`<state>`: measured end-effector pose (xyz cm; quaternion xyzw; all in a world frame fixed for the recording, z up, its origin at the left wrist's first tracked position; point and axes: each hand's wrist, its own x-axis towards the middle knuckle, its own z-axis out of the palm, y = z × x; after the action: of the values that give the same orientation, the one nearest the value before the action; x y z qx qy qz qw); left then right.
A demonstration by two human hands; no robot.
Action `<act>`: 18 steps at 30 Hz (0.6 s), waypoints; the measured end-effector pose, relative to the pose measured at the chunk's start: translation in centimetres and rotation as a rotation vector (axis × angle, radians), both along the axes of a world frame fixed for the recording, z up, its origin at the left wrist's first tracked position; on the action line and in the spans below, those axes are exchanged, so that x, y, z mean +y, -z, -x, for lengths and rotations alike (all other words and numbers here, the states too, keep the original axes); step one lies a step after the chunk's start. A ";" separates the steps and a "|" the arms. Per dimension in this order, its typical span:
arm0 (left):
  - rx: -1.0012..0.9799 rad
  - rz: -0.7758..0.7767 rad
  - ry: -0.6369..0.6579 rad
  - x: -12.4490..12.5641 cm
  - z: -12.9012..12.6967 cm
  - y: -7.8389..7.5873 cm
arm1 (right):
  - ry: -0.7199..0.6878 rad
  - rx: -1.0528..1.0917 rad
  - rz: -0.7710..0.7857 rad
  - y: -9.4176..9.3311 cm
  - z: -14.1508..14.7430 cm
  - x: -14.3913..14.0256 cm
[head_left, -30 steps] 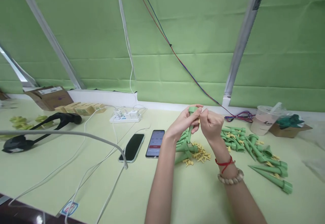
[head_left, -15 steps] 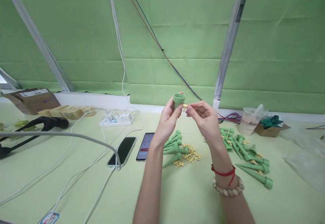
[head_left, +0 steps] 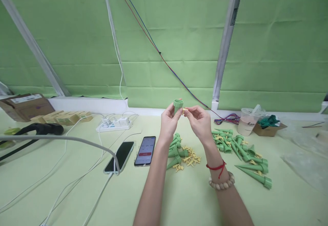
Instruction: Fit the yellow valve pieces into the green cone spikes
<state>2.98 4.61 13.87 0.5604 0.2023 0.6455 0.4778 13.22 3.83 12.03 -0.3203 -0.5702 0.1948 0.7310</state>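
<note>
My left hand (head_left: 168,120) holds a green plastic cone spike (head_left: 177,104) raised above the table, its round threaded end up. My right hand (head_left: 198,120) pinches a small yellow plastic piece (head_left: 185,110) right against the spike's side. Below the hands lie a small heap of green spikes (head_left: 176,149) and a scatter of yellow pieces (head_left: 190,159). A larger pile of green spikes with yellow pieces on them (head_left: 241,150) lies to the right. My right wrist wears a red string and a bead bracelet.
Two phones (head_left: 145,146) lie left of the hands, beside white cables and a power strip (head_left: 115,123). A plastic cup (head_left: 248,120) and a small cardboard box (head_left: 270,127) stand at the back right. Cardboard boxes (head_left: 25,104) and a black tool (head_left: 38,130) are at the left.
Both hands rose from just above the table with the spike. The spike turned so its round end shows, and my right hand brought the yellow piece to its side.
</note>
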 end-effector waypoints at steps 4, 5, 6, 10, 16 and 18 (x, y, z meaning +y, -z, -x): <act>-0.071 0.095 0.142 0.8 0.2 0.5 | 0.211 -0.145 -0.063 0.3 0.5 0.1; -0.094 0.124 0.189 1.0 0.3 0.6 | 0.257 -0.181 -0.081 0.3 0.5 0.1; -0.117 0.155 0.230 1.2 0.3 0.6 | 0.283 -0.206 -0.092 0.2 0.6 0.1; -0.203 0.257 0.307 1.4 0.4 0.6 | 0.128 -0.163 -0.047 0.0 0.4 0.1; -0.286 0.320 0.320 1.0 0.2 0.1 | -0.036 -0.085 0.034 -0.6 0.3 -0.3; -0.262 0.281 0.297 0.8 0.2 0.0 | -0.026 -0.080 0.038 -0.7 0.3 -0.5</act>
<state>2.81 5.45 13.87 0.4236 0.1415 0.6009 0.6629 12.89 3.34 12.77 -0.3342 -0.5994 0.2020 0.6987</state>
